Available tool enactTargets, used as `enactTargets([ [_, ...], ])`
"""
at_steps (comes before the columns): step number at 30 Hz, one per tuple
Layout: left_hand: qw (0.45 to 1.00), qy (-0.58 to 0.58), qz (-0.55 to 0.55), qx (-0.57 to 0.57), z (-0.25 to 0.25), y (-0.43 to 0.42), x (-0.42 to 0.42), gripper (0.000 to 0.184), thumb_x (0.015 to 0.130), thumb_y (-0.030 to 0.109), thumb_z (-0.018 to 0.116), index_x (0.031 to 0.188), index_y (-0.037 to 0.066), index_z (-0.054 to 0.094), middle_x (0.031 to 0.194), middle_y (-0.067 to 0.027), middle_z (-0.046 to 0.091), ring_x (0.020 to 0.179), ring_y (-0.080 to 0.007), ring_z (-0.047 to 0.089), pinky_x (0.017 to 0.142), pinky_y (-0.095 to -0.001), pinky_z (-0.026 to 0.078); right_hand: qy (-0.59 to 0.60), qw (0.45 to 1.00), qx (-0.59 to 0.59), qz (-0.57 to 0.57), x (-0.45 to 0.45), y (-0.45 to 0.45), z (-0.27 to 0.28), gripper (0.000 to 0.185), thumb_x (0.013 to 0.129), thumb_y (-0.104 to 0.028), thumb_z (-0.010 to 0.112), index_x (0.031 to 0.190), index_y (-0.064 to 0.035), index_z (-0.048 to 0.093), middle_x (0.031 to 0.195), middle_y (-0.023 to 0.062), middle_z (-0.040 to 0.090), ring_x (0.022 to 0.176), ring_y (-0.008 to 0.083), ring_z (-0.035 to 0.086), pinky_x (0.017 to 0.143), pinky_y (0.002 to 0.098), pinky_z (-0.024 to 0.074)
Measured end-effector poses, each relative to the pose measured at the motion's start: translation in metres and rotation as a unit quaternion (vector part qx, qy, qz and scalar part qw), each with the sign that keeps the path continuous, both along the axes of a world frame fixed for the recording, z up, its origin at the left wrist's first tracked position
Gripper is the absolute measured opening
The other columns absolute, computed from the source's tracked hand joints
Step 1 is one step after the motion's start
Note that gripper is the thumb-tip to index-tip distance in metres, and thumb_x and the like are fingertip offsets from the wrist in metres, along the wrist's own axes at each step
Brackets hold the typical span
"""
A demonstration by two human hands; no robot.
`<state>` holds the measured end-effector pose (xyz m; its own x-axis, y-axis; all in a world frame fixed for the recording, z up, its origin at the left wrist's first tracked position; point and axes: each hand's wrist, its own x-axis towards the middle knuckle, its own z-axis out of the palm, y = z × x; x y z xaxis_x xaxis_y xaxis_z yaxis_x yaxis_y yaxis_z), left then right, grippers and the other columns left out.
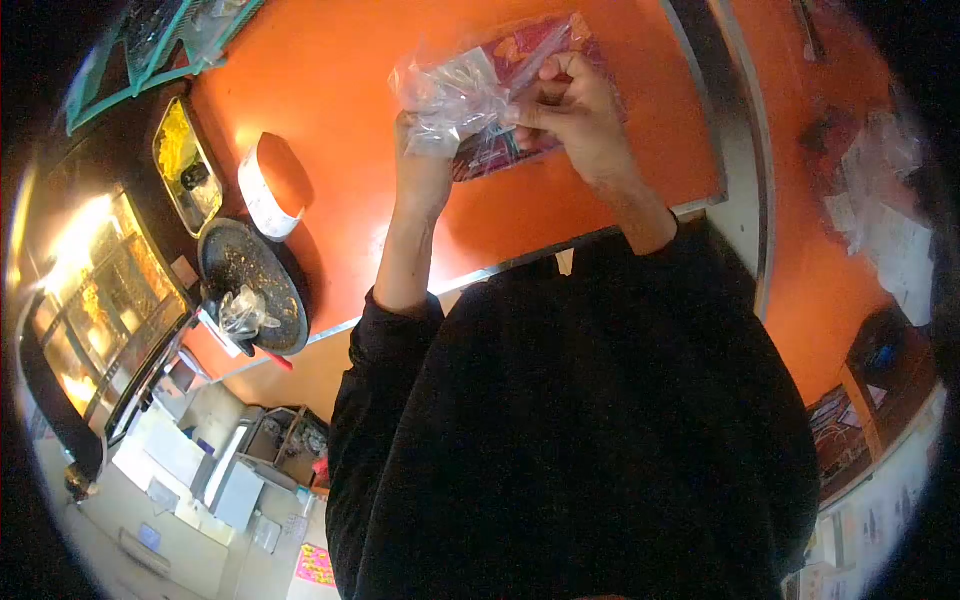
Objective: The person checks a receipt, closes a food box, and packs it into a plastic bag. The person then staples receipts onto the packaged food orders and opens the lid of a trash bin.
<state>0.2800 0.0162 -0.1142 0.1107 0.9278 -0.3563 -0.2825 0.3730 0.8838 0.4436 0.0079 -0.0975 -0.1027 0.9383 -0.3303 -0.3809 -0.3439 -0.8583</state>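
Observation:
A crumpled clear plastic bag (460, 90) is held up between my hands over the orange counter. My left hand (425, 165) grips it from the left, its fingers mostly hidden behind the shiny film. On the other side my right hand (585, 120) is closed, thumb and fingers pinching the bag's edge. Behind and below the bag is a purple printed packet or sheet (590, 45) with orange shapes on it; whether my right hand also touches it, I cannot tell.
On the left of the orange counter (330, 90) stand a dark round pan (275, 265) with food bits and crumpled plastic, a white oval container (265, 195), and a metal tray (195, 190) with yellow food. A teal rack (150, 70) is at top left, clear bags (880, 180) at right.

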Motion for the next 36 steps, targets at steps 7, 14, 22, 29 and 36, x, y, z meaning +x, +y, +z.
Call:
enactTargets([
  [7,0.988,0.115,-0.055,0.082,-0.006,-0.001,0.002,0.022,0.074,0.005,0.052,0.096,0.000,0.051,0.090,-0.0071,0.056,0.078,-0.0140,0.055,0.067,-0.0257,0.045,-0.010,1.000,-0.020,0.022,0.004,0.008,0.003,0.018,0.075,-0.001,0.054,0.092,-0.0033,0.048,0.072,0.0060,0.056,0.058,0.0120,0.054,0.052,0.0221,0.0450],
  [14,0.984,0.098,-0.026,0.143,0.006,-0.008,0.014,0.027,0.067,0.003,0.052,0.094,0.002,0.051,0.089,-0.0057,0.056,0.078,-0.0141,0.055,0.066,-0.0267,0.045,-0.541,0.807,0.227,0.061,0.010,0.021,-0.011,0.008,0.076,-0.009,0.053,0.083,-0.0071,0.052,0.071,0.0075,0.057,0.065,0.0174,0.057,0.056,0.0274,0.0445],
  [22,0.847,0.411,-0.103,0.321,0.013,-0.014,-0.032,0.058,0.054,0.020,0.074,0.105,0.010,0.050,0.102,-0.0117,0.052,0.098,-0.0299,0.047,0.088,-0.0384,0.034,-0.602,0.749,0.271,-0.049,0.007,0.043,-0.032,0.024,0.073,-0.020,0.060,0.093,-0.0097,0.051,0.074,0.0105,0.059,0.062,0.0263,0.057,0.056,0.0358,0.0457],
  [29,0.703,0.650,0.288,0.026,-0.079,0.042,-0.315,0.068,0.060,0.022,0.073,0.110,-0.009,0.038,0.102,-0.0245,0.049,0.094,-0.0311,0.050,0.080,-0.0373,0.040,-0.362,0.920,0.115,-0.096,0.051,0.040,0.042,0.022,0.081,-0.017,0.056,0.098,-0.0049,0.052,0.074,0.0041,0.057,0.055,0.0050,0.049,0.049,0.0169,0.0398],
  [36,0.970,0.137,0.144,0.137,0.032,0.030,-0.204,0.067,0.061,-0.003,0.064,0.121,-0.003,0.035,0.099,-0.0118,0.057,0.086,-0.0169,0.056,0.070,-0.0272,0.046,-0.218,0.948,0.219,-0.075,0.000,0.015,0.108,0.018,0.075,-0.005,0.060,0.091,-0.0018,0.054,0.086,0.0070,0.058,0.071,0.0099,0.054,0.060,0.0198,0.0446],
])
